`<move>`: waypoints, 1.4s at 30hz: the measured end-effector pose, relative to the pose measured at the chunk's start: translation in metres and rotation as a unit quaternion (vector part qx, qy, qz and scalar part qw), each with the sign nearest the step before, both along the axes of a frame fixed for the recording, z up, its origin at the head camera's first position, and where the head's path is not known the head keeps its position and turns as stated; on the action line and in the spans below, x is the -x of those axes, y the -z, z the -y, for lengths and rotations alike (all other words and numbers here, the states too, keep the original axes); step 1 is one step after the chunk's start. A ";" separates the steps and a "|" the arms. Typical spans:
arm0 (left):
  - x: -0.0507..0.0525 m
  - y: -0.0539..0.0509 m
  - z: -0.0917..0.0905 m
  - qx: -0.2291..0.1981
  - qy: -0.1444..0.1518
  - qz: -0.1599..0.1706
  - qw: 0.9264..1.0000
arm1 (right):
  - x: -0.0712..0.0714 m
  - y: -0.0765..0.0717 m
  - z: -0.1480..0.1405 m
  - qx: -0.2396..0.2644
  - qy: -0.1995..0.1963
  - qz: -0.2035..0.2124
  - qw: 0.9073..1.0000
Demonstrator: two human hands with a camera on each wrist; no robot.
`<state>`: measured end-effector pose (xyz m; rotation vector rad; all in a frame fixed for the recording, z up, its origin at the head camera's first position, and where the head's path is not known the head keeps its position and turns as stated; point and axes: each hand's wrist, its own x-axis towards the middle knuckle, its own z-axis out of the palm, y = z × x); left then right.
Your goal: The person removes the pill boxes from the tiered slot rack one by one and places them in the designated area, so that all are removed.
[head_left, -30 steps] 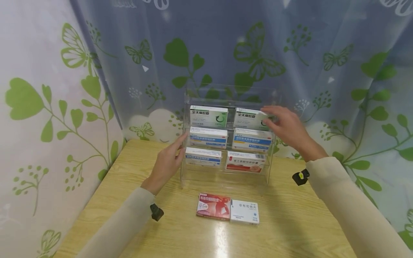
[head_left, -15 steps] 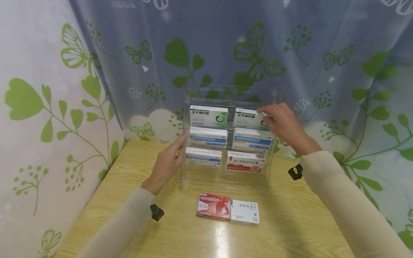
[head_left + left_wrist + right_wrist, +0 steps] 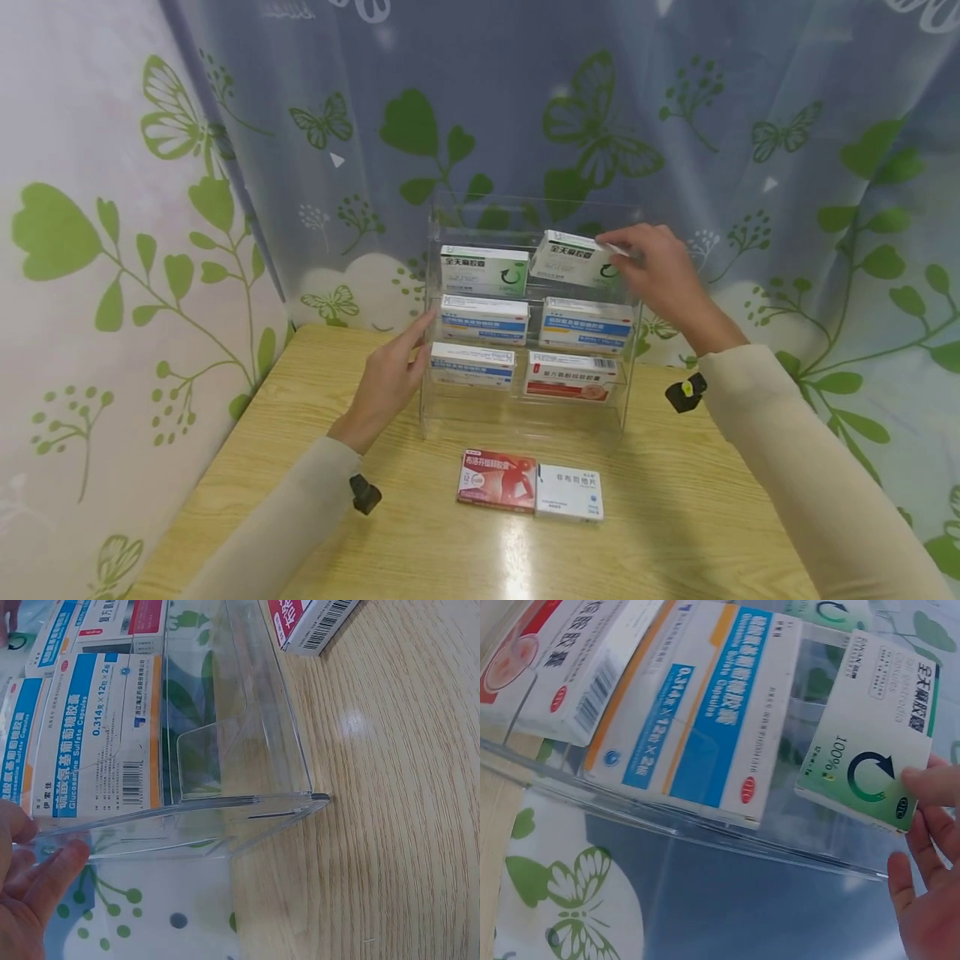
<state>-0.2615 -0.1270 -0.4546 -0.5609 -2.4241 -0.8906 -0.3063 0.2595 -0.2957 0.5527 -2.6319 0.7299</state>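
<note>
My right hand [image 3: 663, 271] pinches the right end of a white-and-green medicine box [image 3: 573, 260], thumb on its front. The box is tilted, its left end raised, at the right of the top tier of a clear acrylic display rack [image 3: 517, 410]. In the right wrist view, the thumb [image 3: 930, 785] lies by the box's green corner. My left hand [image 3: 386, 387] touches the rack's left side with extended fingers; the left wrist view shows its fingertips [image 3: 67, 859] against the clear side panel. A matching green-and-white box [image 3: 483, 271] stands to the left on the same tier.
Blue-and-white boxes [image 3: 587, 325] fill the middle tier. Below are another blue-and-white box [image 3: 472, 367] and a red-and-white one [image 3: 570, 379]. A red box [image 3: 497, 481] and a white box [image 3: 570, 492] lie on the wooden table [image 3: 420, 533]. A patterned curtain [image 3: 487, 100] hangs behind.
My right hand has shifted left along the green-and-white box's top, gripped it and raised it, tilting it out of line with its neighbour. The left hand stays at the rack's side.
</note>
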 end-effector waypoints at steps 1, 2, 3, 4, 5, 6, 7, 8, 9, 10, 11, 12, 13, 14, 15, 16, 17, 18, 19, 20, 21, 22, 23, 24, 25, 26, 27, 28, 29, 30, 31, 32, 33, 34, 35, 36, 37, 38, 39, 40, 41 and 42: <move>0.000 0.000 0.000 -0.001 0.001 0.000 1.000 | -0.001 -0.001 -0.001 0.011 -0.001 -0.004 1.000; 0.000 0.001 0.000 -0.004 0.002 -0.001 1.000 | -0.001 -0.003 -0.003 0.021 -0.003 -0.007 1.000; 0.000 0.001 0.000 -0.005 0.003 -0.003 1.000 | -0.002 -0.004 -0.005 0.035 -0.006 -0.005 0.999; 0.000 0.001 0.000 -0.006 0.004 -0.004 1.000 | -0.004 -0.006 -0.006 0.049 -0.012 0.000 0.999; 0.000 0.001 0.000 -0.006 0.005 -0.005 1.000 | -0.006 -0.008 -0.008 0.062 -0.015 0.005 0.998; 0.000 0.001 0.000 -0.006 0.006 -0.005 1.000 | -0.009 -0.009 -0.010 0.074 -0.019 0.013 0.997; 0.000 0.001 0.000 -0.005 0.006 -0.006 1.000 | -0.012 -0.011 -0.012 0.084 -0.022 0.020 0.996; 0.000 0.001 0.001 -0.005 0.007 -0.006 1.000 | -0.015 -0.012 -0.014 0.091 -0.021 0.026 0.995; 0.000 0.001 0.001 -0.003 0.008 -0.005 1.000 | -0.019 -0.013 -0.016 0.095 -0.020 0.029 0.995; -0.001 0.000 0.001 -0.003 0.008 -0.005 1.000 | -0.021 -0.014 -0.018 0.097 -0.017 0.030 0.995; -0.001 0.000 0.001 -0.003 0.008 -0.004 1.000 | -0.024 -0.014 -0.020 0.096 -0.011 0.028 0.995; -0.002 0.000 0.002 -0.002 0.006 -0.004 1.000 | -0.027 -0.015 -0.021 0.094 -0.006 0.027 0.995; -0.002 0.000 0.003 -0.004 0.006 -0.006 1.000 | -0.030 -0.016 -0.023 0.091 -0.001 0.025 0.995; -0.003 -0.001 0.003 -0.005 0.006 -0.007 1.000 | -0.033 -0.017 -0.025 0.088 0.003 0.025 0.996; -0.003 -0.001 0.004 -0.006 0.005 -0.009 1.000 | -0.035 -0.017 -0.026 0.085 0.003 0.023 0.996; -0.003 -0.001 0.004 -0.007 0.004 -0.010 1.000 | -0.037 -0.017 -0.028 0.081 0.002 0.021 0.996; -0.003 -0.001 0.005 -0.007 0.003 -0.010 1.000 | -0.040 -0.017 -0.030 0.076 0.001 0.019 0.997; -0.002 0.000 0.005 -0.006 0.003 -0.011 1.000 | -0.043 -0.016 -0.031 0.071 -0.003 0.020 0.997; -0.002 0.000 0.005 -0.006 0.004 -0.012 1.000 | -0.045 -0.015 -0.034 0.065 -0.003 0.022 0.998; -0.001 0.000 0.004 -0.006 0.005 -0.012 1.000 | -0.048 -0.013 -0.036 0.063 -0.005 0.025 0.998; -0.001 0.000 0.004 -0.005 0.005 -0.011 1.000 | -0.051 -0.010 -0.038 0.056 -0.006 0.027 0.998; -0.001 0.000 0.004 -0.005 0.006 -0.010 1.000 | -0.054 -0.007 -0.041 0.050 -0.007 0.033 0.998; -0.001 0.000 0.003 -0.005 0.006 -0.009 1.000 | -0.058 -0.004 -0.044 0.043 -0.012 0.036 0.998; -0.001 0.000 0.003 -0.004 0.007 -0.008 1.000 | -0.061 0.001 -0.048 0.039 -0.016 0.042 0.998; -0.001 0.000 0.002 -0.004 0.007 -0.006 1.000 | -0.064 0.006 -0.051 0.034 -0.021 0.045 0.998; -0.001 0.000 0.001 -0.004 0.008 -0.005 1.000 | -0.067 0.011 -0.055 0.031 -0.030 0.047 0.998; -0.001 0.000 0.001 -0.004 0.008 -0.003 1.000 | -0.070 0.016 -0.059 0.027 -0.036 0.048 0.998; -0.001 -0.001 0.001 -0.003 0.008 -0.002 1.000 | -0.073 0.022 -0.063 0.027 -0.043 0.052 0.997; -0.002 -0.001 0.000 -0.003 0.008 -0.003 1.000 | -0.076 0.028 -0.067 0.027 -0.048 0.053 0.997; -0.002 -0.002 0.000 -0.002 0.008 -0.003 1.000 | -0.079 0.034 -0.070 0.028 -0.051 0.059 0.997; -0.002 -0.002 0.000 -0.003 0.008 -0.003 1.000 | -0.082 0.040 -0.074 0.027 -0.052 0.065 0.996; -0.002 -0.003 0.000 -0.003 0.008 -0.003 1.000 | -0.085 0.046 -0.078 0.026 -0.054 0.072 0.996; -0.002 -0.003 -0.001 -0.003 0.007 -0.003 1.000 | -0.088 0.052 -0.082 0.023 -0.054 0.078 0.995; -0.002 -0.003 -0.001 -0.003 0.006 -0.002 1.000 | -0.092 0.058 -0.086 0.021 -0.057 0.086 0.994; -0.002 -0.003 -0.001 -0.002 0.004 0.000 1.000 | -0.095 0.064 -0.089 0.019 -0.060 0.093 0.994; -0.001 -0.003 -0.001 -0.002 0.003 0.002 1.000 | -0.098 0.070 -0.092 0.020 -0.063 0.102 0.993; -0.001 -0.003 -0.001 -0.002 0.002 0.004 1.000 | -0.101 0.076 -0.095 0.021 -0.067 0.112 0.991; -0.001 -0.003 -0.001 -0.002 0.001 0.005 1.000 | -0.105 0.082 -0.097 0.024 -0.069 0.122 0.990; -0.002 -0.003 -0.001 -0.003 0.000 0.006 1.000 | -0.108 0.088 -0.100 0.028 -0.072 0.134 0.988; -0.002 -0.003 -0.001 -0.003 0.000 0.007 1.000 | -0.111 0.094 -0.102 0.035 -0.073 0.146 0.986; -0.002 -0.003 -0.001 -0.003 0.000 0.006 1.000 | -0.114 0.100 -0.105 0.043 -0.072 0.160 0.983; -0.002 -0.003 -0.001 -0.004 0.001 0.006 1.000 | -0.117 0.105 -0.107 0.047 -0.074 0.173 0.981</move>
